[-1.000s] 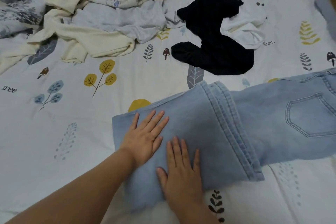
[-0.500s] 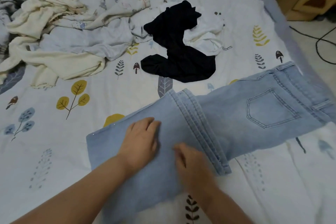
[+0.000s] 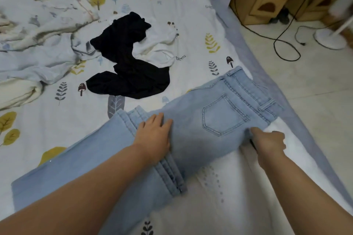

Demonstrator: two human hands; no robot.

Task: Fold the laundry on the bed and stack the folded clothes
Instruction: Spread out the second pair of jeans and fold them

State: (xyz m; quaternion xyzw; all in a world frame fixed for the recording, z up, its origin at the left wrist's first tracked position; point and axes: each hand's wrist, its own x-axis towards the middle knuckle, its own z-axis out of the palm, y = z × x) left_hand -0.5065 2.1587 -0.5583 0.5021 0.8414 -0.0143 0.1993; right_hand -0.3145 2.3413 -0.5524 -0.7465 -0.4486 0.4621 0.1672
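Here, your jeans [image 3: 193, 135] lay flat across the near part of the bed [image 3: 172, 47], long axis running from about 8 o'clock to 2 o'clock. The waistband pointed toward 2 o'clock at the bed's right edge, back pocket [image 3: 223, 114] facing up; the legs were doubled back, so their hems [image 3: 152, 149] formed a band across the middle of the garment and the fold sat at the 8 o'clock end.

Your left hand [image 3: 152, 137] rested palm down with straight fingers right on that hem band, the fingertips reaching onto the seat of the jeans toward 1 o'clock. Your right hand [image 3: 267, 141] was at the near edge of the seat, just at 5 o'clock from the pocket, fingers curled and pinching the denim edge there. So the waistband lay beyond both hands, at 1 to 2 o'clock, and the folded legs trailed off at 8 o'clock under your left forearm.

At 11 o'clock from the jeans lay a crumpled black garment [image 3: 129, 66], apart from them, partly over a white one [image 3: 156, 47]. More pale laundry [image 3: 34, 59] was heaped at 10 o'clock.
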